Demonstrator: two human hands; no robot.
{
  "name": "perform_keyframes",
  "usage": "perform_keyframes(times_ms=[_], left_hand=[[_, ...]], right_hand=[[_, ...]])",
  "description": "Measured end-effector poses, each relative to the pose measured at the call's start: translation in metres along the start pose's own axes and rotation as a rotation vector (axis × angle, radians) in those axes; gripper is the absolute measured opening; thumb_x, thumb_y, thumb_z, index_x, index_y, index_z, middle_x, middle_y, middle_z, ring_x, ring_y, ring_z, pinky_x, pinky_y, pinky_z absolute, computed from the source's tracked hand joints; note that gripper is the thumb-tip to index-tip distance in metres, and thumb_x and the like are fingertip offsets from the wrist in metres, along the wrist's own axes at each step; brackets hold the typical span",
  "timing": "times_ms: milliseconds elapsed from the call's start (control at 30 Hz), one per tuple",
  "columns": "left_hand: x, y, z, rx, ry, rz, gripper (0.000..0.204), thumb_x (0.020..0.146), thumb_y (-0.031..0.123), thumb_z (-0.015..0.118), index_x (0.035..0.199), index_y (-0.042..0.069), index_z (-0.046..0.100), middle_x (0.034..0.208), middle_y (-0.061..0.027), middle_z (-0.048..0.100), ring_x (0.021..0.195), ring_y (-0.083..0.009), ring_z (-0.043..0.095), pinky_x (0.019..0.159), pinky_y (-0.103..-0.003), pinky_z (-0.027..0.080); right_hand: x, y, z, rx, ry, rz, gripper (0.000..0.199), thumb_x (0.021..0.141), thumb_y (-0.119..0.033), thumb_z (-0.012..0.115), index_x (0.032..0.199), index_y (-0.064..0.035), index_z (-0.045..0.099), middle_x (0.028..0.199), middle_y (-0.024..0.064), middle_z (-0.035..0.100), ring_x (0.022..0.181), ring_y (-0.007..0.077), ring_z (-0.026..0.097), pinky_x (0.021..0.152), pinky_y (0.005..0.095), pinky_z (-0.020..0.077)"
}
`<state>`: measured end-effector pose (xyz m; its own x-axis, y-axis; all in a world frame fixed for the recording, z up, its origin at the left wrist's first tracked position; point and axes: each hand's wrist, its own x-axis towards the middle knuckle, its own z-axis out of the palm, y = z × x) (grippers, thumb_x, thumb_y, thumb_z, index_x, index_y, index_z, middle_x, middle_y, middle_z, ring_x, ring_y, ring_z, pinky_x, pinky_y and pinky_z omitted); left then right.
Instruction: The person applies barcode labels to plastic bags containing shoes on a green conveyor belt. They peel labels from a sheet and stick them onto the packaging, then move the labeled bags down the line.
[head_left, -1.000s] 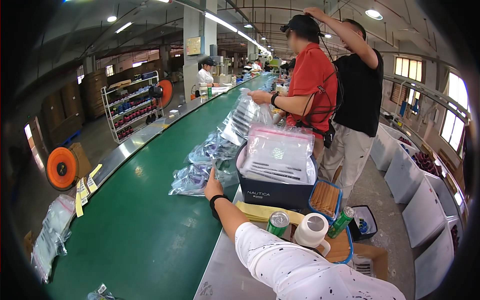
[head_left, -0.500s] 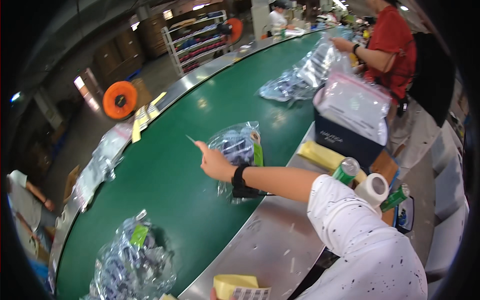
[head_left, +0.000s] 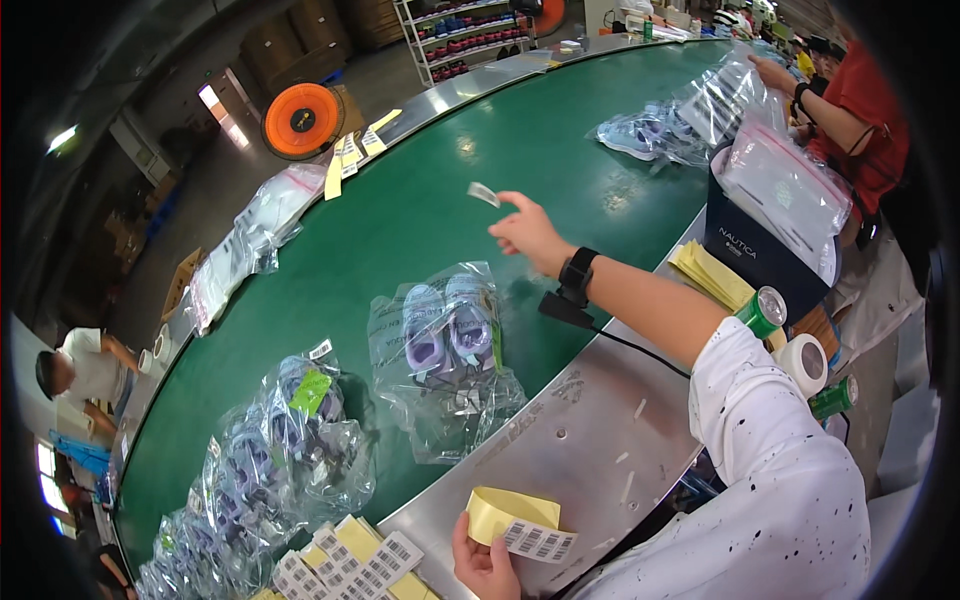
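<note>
1. Bearing a white label (head_left: 483, 193) on the index fingertip of the right hand (head_left: 532, 238), over the green belt (head_left: 400, 235).
2. Holding right thumb and index apart, hovering beyond bagged shoes (head_left: 430, 340) lying on the belt.
3. Clamping left hand (head_left: 485, 568) fingers on a yellow label strip (head_left: 508, 512), over the table (head_left: 565, 440).

A small white sticker (head_left: 483, 194) stuck out from the right hand (head_left: 530, 237). The left hand (head_left: 485, 565) held a bent yellow strip (head_left: 513, 510) with white stickers (head_left: 540, 541). 2 bluish shoes (head_left: 424, 315) lay side by side in a clear bag (head_left: 445, 405).
</note>
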<state>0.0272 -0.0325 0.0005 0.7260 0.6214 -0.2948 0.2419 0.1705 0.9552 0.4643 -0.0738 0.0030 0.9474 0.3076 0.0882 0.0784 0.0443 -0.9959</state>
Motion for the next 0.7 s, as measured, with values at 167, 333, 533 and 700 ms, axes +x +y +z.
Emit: perform_keyframes(times_ms=[167, 333, 533, 700], left_hand=[[0.002, -0.001, 0.003, -0.004, 0.031, 0.011, 0.046, 0.089, 0.0, 0.052, 0.133, -0.001, 0.039, 0.116, -0.014, 0.056, 0.099, -0.019, 0.057, 0.083, -0.027, 0.045], [0.0, -0.002, 0.006, 0.05, 0.046, 0.059, 0.044, 0.09, 0.002, 0.052, 0.132, -0.004, 0.04, 0.118, -0.0158, 0.054, 0.102, -0.0211, 0.055, 0.087, -0.03, 0.044], [-0.001, -0.005, 0.009, 0.083, 0.072, 0.047, 0.042, 0.091, 0.003, 0.05, 0.131, -0.005, 0.04, 0.12, -0.0172, 0.054, 0.104, -0.0232, 0.055, 0.089, -0.031, 0.043], [-0.001, -0.001, 0.015, 0.154, 0.103, 0.002, 0.042, 0.09, 0.002, 0.05, 0.13, -0.006, 0.041, 0.12, -0.0179, 0.054, 0.105, -0.0242, 0.055, 0.091, -0.032, 0.042]], right_hand=[[0.015, 0.041, -0.012, 0.228, -0.08, 0.305, 0.01, 0.08, -0.003, 0.063, 0.083, -0.0029, 0.053, 0.061, 0.0013, 0.045, 0.048, 0.0083, 0.041, 0.04, 0.0231, 0.0344], [0.036, 0.054, -0.002, 0.392, -0.236, 0.521, 0.026, 0.084, -0.001, 0.059, 0.067, -0.0061, 0.04, 0.06, -0.001, 0.033, 0.045, 0.0075, 0.03, 0.038, 0.024, 0.0232], [0.051, 0.064, 0.014, 0.327, -0.388, 0.538, 0.024, 0.083, 0.0, 0.06, 0.067, -0.0049, 0.041, 0.058, -0.0022, 0.029, 0.044, 0.0072, 0.027, 0.037, 0.024, 0.0215], [0.046, 0.071, 0.02, 0.369, -0.4, 0.558, 0.024, 0.083, 0.001, 0.059, 0.067, -0.0033, 0.042, 0.056, -0.002, 0.028, 0.043, 0.0076, 0.025, 0.038, 0.0254, 0.0201]])
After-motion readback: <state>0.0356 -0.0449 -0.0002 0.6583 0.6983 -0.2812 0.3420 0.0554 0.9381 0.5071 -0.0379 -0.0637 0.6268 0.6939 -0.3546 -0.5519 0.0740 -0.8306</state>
